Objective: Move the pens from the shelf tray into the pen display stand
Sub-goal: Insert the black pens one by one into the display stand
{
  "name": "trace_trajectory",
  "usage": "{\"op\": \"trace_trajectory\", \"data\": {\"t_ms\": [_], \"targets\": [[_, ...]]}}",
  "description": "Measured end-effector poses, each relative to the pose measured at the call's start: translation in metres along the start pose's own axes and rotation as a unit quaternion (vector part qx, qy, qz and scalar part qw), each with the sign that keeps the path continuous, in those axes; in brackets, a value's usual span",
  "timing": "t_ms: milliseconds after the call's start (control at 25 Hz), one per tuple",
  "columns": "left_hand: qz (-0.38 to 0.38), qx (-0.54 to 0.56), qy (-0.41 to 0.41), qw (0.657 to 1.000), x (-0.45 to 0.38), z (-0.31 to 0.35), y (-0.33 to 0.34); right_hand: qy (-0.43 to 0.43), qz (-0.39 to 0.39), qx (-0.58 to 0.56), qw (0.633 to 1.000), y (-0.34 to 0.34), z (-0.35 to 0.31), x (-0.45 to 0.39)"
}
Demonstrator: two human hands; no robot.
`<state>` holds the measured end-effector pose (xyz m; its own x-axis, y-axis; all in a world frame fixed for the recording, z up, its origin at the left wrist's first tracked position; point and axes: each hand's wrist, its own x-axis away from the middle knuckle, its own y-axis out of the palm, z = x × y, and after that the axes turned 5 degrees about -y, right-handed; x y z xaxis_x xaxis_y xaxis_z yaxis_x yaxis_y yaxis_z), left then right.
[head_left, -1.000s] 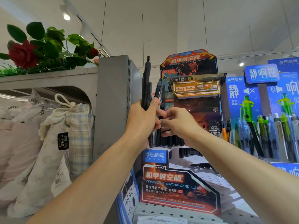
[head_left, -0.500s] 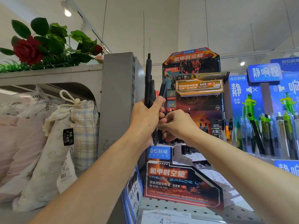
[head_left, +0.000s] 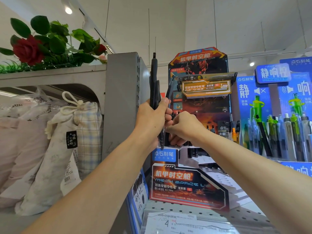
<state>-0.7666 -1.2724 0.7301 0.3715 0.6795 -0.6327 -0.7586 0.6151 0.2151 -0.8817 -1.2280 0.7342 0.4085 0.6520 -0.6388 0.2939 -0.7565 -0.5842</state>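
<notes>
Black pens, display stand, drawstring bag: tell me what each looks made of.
Black pens in the left hand: probably plastic, matte dark barrels.
Display stand: likely printed cardboard, glossy, with folded flat panels.
Drawstring bag: cloth, soft wrinkles and a cotton-looking cord.

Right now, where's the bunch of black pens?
In the head view, the bunch of black pens stands upright at centre, gripped in the left hand, just left of the orange pen display stand, with the right hand touching it.
</notes>
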Motion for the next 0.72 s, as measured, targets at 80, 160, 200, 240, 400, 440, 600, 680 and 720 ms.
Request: {"op": "trace_trajectory", "data": {"t_ms": [80, 160, 200, 240, 400, 440, 600, 680, 720], "targets": [[-0.002, 0.005, -0.001, 1.0, 0.001, 0.001, 0.0, -0.032, -0.003, 0.059, 0.998, 0.002, -0.002, 0.001], [0.0, 0.006, -0.002, 1.0, 0.001, 0.002, 0.0, -0.053, -0.006, 0.112, 0.992, 0.004, -0.004, 0.002], [0.002, 0.005, -0.002, 1.0, 0.001, 0.002, 0.0, -0.053, -0.009, 0.11, 0.992, 0.004, -0.004, 0.003], [0.004, 0.003, -0.003, 1.0, 0.002, 0.002, -0.001, -0.048, -0.014, 0.098, 0.994, 0.003, -0.004, 0.004], [0.007, 0.015, -0.019, 1.0, 0.005, 0.001, -0.001, -0.051, -0.021, 0.114, 0.992, 0.0, -0.005, 0.01], [0.01, 0.023, -0.025, 0.999, 0.006, 0.001, 0.0, -0.062, -0.013, 0.137, 0.989, -0.002, -0.006, 0.011], [0.007, 0.044, -0.046, 0.998, 0.008, 0.001, 0.001, -0.138, 0.126, -0.045, 0.981, -0.015, -0.008, 0.019], [-0.005, 0.049, -0.052, 0.997, 0.011, 0.001, 0.001, -0.128, 0.118, -0.259, 0.95, -0.026, -0.014, 0.024], [-0.011, 0.051, -0.059, 0.997, 0.013, 0.002, 0.001, -0.122, 0.097, -0.31, 0.938, -0.029, -0.016, 0.025]]}}
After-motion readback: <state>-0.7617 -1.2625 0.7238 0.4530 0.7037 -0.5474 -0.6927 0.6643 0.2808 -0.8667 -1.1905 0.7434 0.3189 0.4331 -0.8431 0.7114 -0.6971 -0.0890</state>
